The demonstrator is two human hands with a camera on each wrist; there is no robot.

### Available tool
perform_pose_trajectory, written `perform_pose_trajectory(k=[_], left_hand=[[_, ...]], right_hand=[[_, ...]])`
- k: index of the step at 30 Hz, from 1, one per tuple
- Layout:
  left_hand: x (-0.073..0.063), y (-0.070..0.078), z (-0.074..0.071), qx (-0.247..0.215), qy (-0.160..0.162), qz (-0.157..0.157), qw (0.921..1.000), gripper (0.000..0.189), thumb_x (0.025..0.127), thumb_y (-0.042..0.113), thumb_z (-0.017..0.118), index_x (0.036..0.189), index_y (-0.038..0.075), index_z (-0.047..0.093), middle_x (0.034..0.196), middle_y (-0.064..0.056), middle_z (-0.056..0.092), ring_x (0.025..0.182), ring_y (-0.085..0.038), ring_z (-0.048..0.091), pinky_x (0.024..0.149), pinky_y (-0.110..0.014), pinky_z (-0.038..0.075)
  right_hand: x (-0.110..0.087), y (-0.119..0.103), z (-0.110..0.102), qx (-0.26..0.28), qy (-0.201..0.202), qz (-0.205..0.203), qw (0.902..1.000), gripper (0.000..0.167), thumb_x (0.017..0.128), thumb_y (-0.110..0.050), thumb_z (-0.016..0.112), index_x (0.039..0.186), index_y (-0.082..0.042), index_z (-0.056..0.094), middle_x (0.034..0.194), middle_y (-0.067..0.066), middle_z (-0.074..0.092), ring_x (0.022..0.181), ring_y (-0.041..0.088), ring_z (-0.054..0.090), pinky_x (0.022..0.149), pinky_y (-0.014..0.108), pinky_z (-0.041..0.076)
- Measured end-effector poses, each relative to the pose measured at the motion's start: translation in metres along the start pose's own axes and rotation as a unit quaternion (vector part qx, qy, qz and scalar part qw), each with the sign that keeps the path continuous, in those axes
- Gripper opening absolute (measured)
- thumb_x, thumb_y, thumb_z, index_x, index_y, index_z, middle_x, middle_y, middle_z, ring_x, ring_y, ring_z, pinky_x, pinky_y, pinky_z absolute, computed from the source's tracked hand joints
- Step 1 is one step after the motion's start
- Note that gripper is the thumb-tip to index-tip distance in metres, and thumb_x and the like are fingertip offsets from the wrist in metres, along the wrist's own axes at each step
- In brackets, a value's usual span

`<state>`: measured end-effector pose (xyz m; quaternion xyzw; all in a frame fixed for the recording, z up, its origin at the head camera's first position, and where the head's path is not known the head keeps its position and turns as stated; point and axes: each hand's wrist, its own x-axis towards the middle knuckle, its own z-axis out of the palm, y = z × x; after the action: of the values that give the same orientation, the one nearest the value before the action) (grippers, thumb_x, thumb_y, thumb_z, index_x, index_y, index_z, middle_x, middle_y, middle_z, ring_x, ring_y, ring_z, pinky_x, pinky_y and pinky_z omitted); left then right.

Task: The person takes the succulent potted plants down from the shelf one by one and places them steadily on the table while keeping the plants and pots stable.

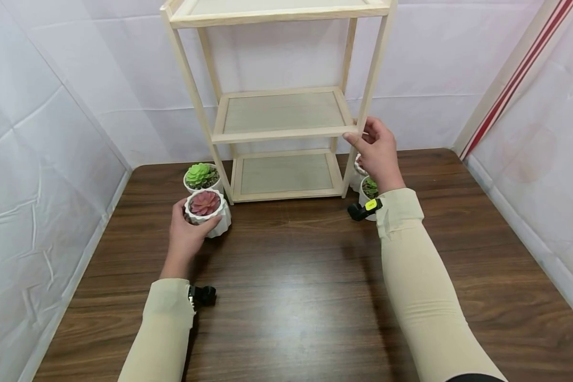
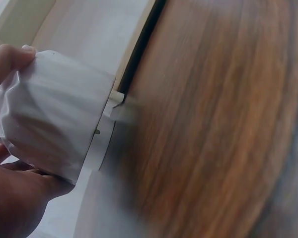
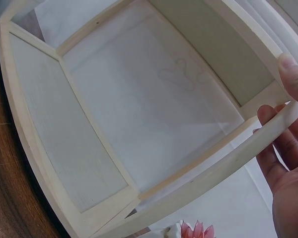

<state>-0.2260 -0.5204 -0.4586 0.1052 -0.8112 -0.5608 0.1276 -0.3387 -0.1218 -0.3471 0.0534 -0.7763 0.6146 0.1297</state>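
My left hand grips a white fluted pot with a dark red succulent, thumb and fingers on opposite sides. In the left wrist view the pot appears tilted by the camera angle; I cannot tell if its base touches the table. My right hand holds the light wooden shelf rack at its right front post. The thumb lies on the middle shelf's corner, and in the right wrist view the fingers curl behind the post.
Just behind the held pot is a white pot with a green succulent. At the rack's right side stand another green plant and a white pot, partly hidden by my right arm. The brown wooden table meets white fabric walls.
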Motion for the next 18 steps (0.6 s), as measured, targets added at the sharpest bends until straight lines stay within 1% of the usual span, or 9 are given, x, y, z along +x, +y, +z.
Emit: perform_pose_trajectory(k=[8, 13, 18], left_hand=[[-0.002, 0.001, -0.009, 0.012, -0.008, -0.034, 0.9993, 0.090, 0.072, 0.033, 0.086, 0.142, 0.010, 0.033, 0.142, -0.011, 0.043, 0.131, -0.022, 0.041, 0.113, -0.040, 0.032], [-0.003, 0.000, -0.011, 0.010, -0.005, -0.039, 0.9992, 0.091, 0.072, 0.034, 0.086, 0.140, 0.009, 0.032, 0.142, -0.012, 0.043, 0.131, -0.022, 0.041, 0.113, -0.040, 0.032], [-0.003, -0.004, -0.013, 0.015, -0.004, -0.048, 0.9987, 0.091, 0.071, 0.036, 0.086, 0.139, 0.008, 0.031, 0.141, -0.013, 0.042, 0.131, -0.023, 0.040, 0.113, -0.040, 0.033]], right_hand=[[-0.002, -0.003, -0.001, 0.001, 0.003, 0.002, 1.0000, 0.049, 0.083, -0.035, 0.074, 0.127, -0.020, 0.058, 0.125, 0.003, 0.064, 0.100, 0.011, 0.061, 0.048, 0.023, 0.045], [-0.004, -0.006, -0.001, 0.010, 0.000, 0.003, 0.9999, 0.049, 0.083, -0.033, 0.074, 0.127, -0.019, 0.058, 0.124, 0.004, 0.064, 0.099, 0.011, 0.061, 0.046, 0.021, 0.044], [-0.008, -0.012, -0.001, 0.004, 0.000, 0.006, 1.0000, 0.050, 0.082, -0.035, 0.074, 0.127, -0.019, 0.058, 0.125, 0.005, 0.064, 0.102, 0.012, 0.061, 0.047, 0.020, 0.044]])
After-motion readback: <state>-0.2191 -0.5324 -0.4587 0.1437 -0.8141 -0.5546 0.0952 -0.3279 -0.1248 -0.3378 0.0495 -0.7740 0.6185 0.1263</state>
